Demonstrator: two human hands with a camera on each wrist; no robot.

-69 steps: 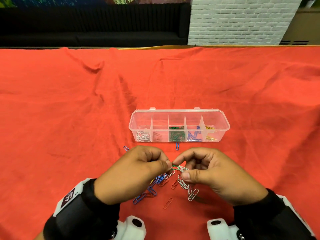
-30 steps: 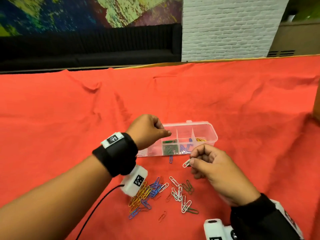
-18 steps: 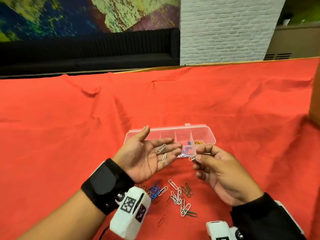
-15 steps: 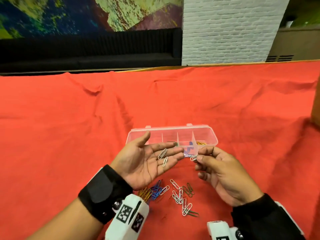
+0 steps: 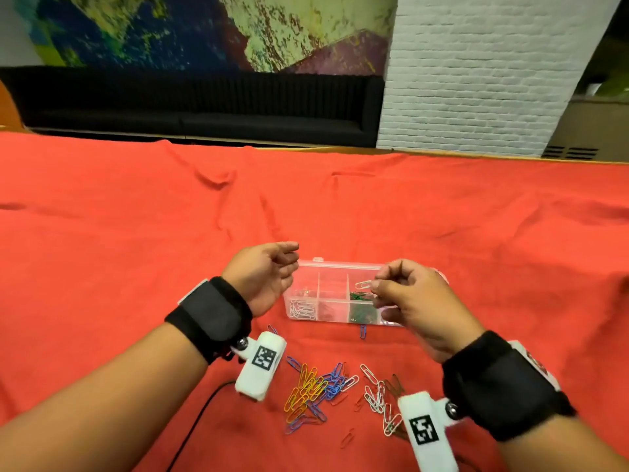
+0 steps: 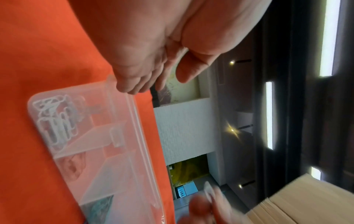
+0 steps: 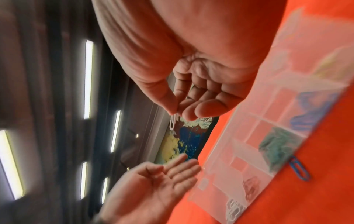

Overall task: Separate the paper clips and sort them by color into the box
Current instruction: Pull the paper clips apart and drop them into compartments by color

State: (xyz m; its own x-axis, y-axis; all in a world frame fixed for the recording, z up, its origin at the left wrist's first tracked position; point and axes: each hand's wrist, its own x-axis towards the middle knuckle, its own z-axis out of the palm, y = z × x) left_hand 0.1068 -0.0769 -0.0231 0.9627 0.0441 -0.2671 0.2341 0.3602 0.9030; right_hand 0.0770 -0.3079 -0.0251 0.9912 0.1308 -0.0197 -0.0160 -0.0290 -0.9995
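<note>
A white paper clip [image 5: 363,285] is pinched between the thumb and forefinger of the right hand [image 5: 413,303], held above the clear divided box [image 5: 340,264] on the red-covered desk [image 5: 136,233]. The box holds white clips [image 5: 302,309] in its end compartment at 9 o'clock and green clips [image 5: 362,313] further toward 3 o'clock. The left hand [image 5: 263,275] hovers at the box's 9 o'clock end, palm up, fingers apart and relaxed, holding nothing. A loose mixed pile of clips [image 5: 320,391] lies at 6 o'clock from the box, a single blue clip [image 5: 363,331] just beside the box's near wall.
</note>
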